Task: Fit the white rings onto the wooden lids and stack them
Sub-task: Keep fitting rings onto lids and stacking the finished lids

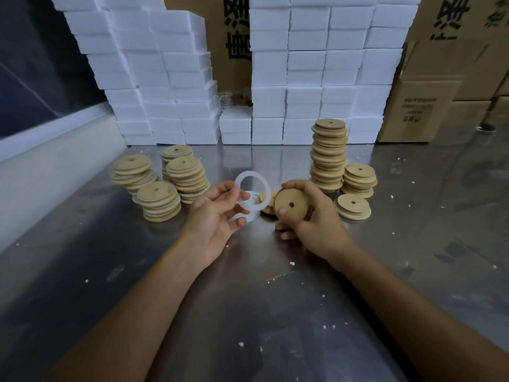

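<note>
Finished stacks: at the table's far left, four leaning piles of lids (158,201) stand close together, white edging showing between the discs, so I judge these already ringed.

My left hand (213,216): up off the table near its middle, fingers curled, thumb and fingertips pinching one white ring (254,193) by its lower left rim. The ring stands nearly upright, hole facing me, clear of everything else.

Ring supply: a low pile of loose rings (252,210) lies on the table just behind my left fingers, partly hidden by them.

Loose lids: a few lids (265,201) lie tilted between my two hands, against the ring pile.

My right hand (305,213): fingers wrapped round the rim of one wooden lid (289,204), thumb on its near face, flat side and centre hole turned toward me. Lid and ring are close but not touching.

Bare stock: towards the far right, a tall stack (329,153) with two short piles beside it, no white that I can make out.

Step in hand: ring and lid both picked up, mating not yet begun.

Next move calls for: bringing the ring square over the lid's narrower step, seating one side, then working my fingers round the rim so it sits even. I cannot tell which face carries that step.
</note>
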A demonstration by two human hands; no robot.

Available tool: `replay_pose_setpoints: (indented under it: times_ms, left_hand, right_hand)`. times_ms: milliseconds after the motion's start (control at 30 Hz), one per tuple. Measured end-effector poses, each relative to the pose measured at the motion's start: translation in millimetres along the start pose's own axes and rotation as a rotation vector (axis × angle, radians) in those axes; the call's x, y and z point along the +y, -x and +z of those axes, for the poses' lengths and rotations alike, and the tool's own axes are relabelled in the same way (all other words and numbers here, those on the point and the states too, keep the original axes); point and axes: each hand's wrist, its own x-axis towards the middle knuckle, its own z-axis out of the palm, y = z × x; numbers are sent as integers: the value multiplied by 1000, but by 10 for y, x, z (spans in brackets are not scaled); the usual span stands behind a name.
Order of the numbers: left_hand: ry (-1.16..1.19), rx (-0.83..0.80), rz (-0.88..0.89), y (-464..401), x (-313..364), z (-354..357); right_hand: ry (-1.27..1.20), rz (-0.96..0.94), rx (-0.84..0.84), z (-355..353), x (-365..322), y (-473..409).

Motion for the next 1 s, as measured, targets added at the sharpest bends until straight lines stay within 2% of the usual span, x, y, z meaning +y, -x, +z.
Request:
replay_pose_setpoints:
  times_ms: [133,233,367,633,800,1000]
  left_hand:
    - [-59,-94,-15,12,-18,-6]
    - [-164,-124,9,37,-41,27]
    - [-187,-144,0,45,-40,56]
    - [-363,44,52,12,-167,162]
    - [-417,-18,64,17,-183,164]
    - [-431,67,123,4,-234,148]
  right_hand:
    - [-294,170,53,-18,-34,-55]
    - [-393,252,-18,-28,-66,-67]
    - [-347,194,-99,29,-86,-14]
    - [-94,-81,18,111,-31,39]
    - [-91,-65,60,132,-52,39]
    - [-61,-39,52,149,-40,20]
